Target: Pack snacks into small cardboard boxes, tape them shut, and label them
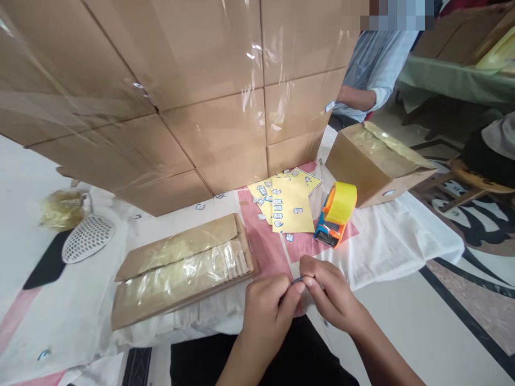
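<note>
Over the front edge of the cloth, above my lap, my left hand (269,303) and my right hand (330,292) meet with thumbs and fingers pinched. A thin dark-blue sliver (298,280) shows between their fingertips; most of it is covered, so its kind is unclear. Ahead of them lie yellow sheets (293,198) with small blue-edged white labels (277,208) on them. Close by on the right is an orange and blue tape dispenser (332,220) with a yellow roll. A flat taped carton (181,268) lies left of my hands.
A tall wall of taped cartons (217,123) stands at the back. Another carton (374,161) is at the right, with a person in a light-blue sleeve (382,69) behind it. A perforated white sandal (89,238) and a crumpled tape wad (62,209) lie left.
</note>
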Available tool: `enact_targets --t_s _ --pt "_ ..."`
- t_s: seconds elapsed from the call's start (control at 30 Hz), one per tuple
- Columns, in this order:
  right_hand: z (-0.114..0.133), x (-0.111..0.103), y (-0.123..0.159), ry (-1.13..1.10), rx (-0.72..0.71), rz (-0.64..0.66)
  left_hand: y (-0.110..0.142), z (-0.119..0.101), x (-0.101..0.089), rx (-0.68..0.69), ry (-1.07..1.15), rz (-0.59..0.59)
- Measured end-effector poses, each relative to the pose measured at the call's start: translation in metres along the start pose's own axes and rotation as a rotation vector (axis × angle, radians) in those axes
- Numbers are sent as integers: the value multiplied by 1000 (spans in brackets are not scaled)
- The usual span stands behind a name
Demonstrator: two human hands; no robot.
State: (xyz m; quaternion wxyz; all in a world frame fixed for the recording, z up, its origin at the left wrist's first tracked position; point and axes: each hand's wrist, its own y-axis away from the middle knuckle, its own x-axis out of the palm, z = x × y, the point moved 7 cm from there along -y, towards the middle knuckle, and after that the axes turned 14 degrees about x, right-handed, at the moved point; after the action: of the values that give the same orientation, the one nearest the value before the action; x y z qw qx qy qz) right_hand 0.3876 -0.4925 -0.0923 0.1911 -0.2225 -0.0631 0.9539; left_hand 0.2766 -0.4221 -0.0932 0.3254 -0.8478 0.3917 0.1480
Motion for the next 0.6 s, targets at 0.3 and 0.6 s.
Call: enact_targets --t_s 0.3,0.6 --pt "-30 -43 -8 78 43 -170 -4 24 24 -6 133 -75" --pt "-36 -29 -60 38 118 28 70 -3 -62 418 -396 -297"
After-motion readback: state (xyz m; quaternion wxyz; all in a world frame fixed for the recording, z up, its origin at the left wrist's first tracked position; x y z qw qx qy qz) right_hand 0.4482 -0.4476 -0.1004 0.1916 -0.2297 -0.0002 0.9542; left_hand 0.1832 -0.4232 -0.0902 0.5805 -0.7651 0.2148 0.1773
